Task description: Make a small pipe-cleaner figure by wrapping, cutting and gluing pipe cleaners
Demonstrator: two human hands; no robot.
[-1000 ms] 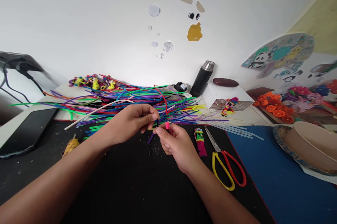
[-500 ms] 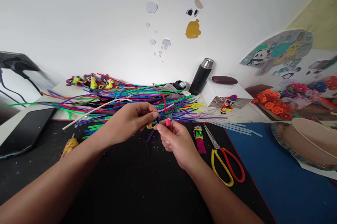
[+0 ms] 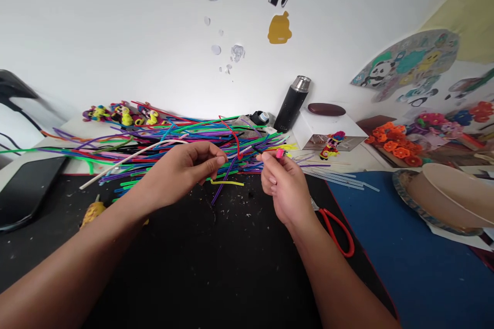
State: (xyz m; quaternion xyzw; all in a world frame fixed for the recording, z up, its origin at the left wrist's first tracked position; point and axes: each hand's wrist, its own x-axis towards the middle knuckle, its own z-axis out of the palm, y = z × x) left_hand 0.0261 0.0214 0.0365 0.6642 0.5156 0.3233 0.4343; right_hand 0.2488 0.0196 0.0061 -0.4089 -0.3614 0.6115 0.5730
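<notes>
My left hand (image 3: 183, 168) is closed in a pinch, thumb against forefinger, above the front of the pipe cleaner pile (image 3: 185, 151). Whatever lies between its fingertips is too small to make out. Apart from it on the right, my right hand (image 3: 285, 185) is closed around a pink lighter (image 3: 280, 153) with a metal top, mostly hidden by the fingers. A short black pipe cleaner (image 3: 255, 149) sticks out leftward past its thumb. A bent yellow pipe cleaner (image 3: 227, 183) and a purple one (image 3: 221, 190) lie between the hands.
Red-handled scissors (image 3: 341, 239) lie partly behind my right forearm. A black flask (image 3: 292, 105) and white box (image 3: 332, 131) stand at the back, with a small figure (image 3: 330, 146) before the box. A phone (image 3: 29, 192) is left, a bowl (image 3: 455, 195) right.
My hands have come apart: the right has moved right and slightly up with the lighter and black pipe cleaner. It now covers the small green-and-magenta figure and part of the scissors.
</notes>
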